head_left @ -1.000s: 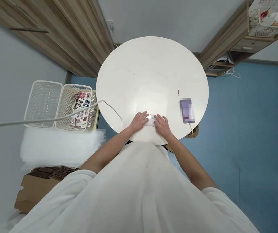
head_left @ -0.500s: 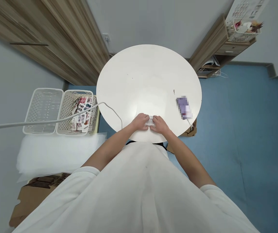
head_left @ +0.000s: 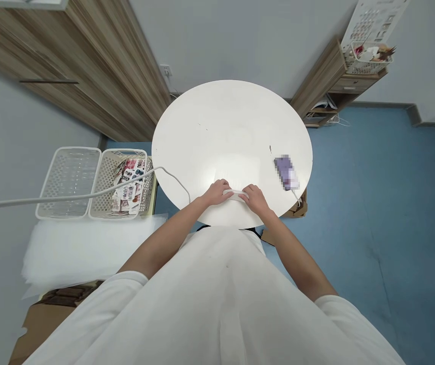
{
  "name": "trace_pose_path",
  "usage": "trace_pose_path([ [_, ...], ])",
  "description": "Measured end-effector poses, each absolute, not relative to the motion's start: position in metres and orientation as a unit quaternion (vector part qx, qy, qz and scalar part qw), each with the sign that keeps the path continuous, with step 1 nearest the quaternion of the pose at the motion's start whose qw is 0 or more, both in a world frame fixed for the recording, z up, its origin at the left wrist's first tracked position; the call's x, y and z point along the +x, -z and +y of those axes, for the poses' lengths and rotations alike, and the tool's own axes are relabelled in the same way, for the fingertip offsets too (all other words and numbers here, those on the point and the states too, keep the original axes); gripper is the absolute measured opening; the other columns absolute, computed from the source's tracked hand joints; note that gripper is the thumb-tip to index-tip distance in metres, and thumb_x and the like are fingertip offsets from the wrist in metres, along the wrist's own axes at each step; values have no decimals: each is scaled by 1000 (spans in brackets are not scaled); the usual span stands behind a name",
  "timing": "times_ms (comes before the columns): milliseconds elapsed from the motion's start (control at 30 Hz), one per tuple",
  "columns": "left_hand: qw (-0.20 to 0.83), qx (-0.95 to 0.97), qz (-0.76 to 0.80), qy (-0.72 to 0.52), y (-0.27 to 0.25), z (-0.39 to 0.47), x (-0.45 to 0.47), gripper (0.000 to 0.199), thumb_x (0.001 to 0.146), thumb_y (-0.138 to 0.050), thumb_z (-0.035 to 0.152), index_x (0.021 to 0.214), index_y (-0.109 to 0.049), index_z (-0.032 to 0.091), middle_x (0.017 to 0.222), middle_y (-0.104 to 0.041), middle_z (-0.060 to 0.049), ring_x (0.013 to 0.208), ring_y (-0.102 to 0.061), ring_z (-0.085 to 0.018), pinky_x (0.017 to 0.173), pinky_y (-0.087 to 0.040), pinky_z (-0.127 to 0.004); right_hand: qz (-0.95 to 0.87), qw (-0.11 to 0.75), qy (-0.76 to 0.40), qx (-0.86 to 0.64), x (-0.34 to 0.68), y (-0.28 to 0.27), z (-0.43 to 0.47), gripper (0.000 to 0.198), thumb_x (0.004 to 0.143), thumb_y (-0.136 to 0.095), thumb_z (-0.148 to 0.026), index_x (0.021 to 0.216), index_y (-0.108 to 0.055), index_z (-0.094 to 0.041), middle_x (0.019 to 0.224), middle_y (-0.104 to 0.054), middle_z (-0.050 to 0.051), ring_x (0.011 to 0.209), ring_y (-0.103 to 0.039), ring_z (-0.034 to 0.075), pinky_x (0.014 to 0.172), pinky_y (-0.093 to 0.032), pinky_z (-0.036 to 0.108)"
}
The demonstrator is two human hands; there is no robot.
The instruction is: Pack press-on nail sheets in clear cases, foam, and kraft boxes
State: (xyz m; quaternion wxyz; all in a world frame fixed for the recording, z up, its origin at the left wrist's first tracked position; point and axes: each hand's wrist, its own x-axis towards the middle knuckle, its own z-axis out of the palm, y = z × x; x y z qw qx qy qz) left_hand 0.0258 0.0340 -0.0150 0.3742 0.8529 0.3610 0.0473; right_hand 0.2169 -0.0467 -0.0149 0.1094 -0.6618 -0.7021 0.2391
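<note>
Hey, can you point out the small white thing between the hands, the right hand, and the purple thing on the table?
Small white thing [head_left: 234, 193]: head view, middle of its visible part.
Right hand [head_left: 256, 198]: head view, back of the hand.
Purple thing [head_left: 285, 171]: head view, middle of its blurred surface.

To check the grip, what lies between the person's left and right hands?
A small white item, held by the left hand and right hand; the head view shows it.

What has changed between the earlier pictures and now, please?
The left hand and right hand, at first laid flatter on the white item, now grip its ends between thumbs and fingers. It shows as a narrower strip, perhaps tilted or folded. The purple object still lies on the table.
</note>
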Motion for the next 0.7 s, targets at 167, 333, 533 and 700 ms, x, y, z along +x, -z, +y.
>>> trace_pose_path([
  [167,471,799,373,-19,24,50,25,36,79,-49,42,105,-61,20,103,-62,-5,92,-58,-20,79,-46,-31,-647,106,-305,-690,220,20,-32,30,89,-40,-43,99,-58,-20,96,-61,7,86,-55,19,72,-41,30],
  [333,502,751,430,-13,38,60,20,37,74,-55,35,108,-57,18,97,-64,-5,85,-59,-18,72,-47,-28,-594,126,-375,-701,227,26,-22,26,85,-47,-38,105,-53,-22,98,-63,4,88,-57,18,71,-42,28],
  [533,500,733,460,46,46,63,13,24,77,-48,38,82,-63,19,81,-65,-3,74,-59,-18,60,-44,-27,-561,156,-441,-683,231,33,-19,17,86,-42,-29,92,-57,-23,97,-65,1,86,-57,15,70,-43,26],
  [700,462,751,463,92,41,59,13,29,80,-41,37,66,-59,20,68,-61,-2,66,-56,-18,56,-40,-28,-546,161,-438,-696,227,38,-16,17,85,-42,-28,86,-59,-23,95,-66,1,85,-58,16,70,-43,27],
])
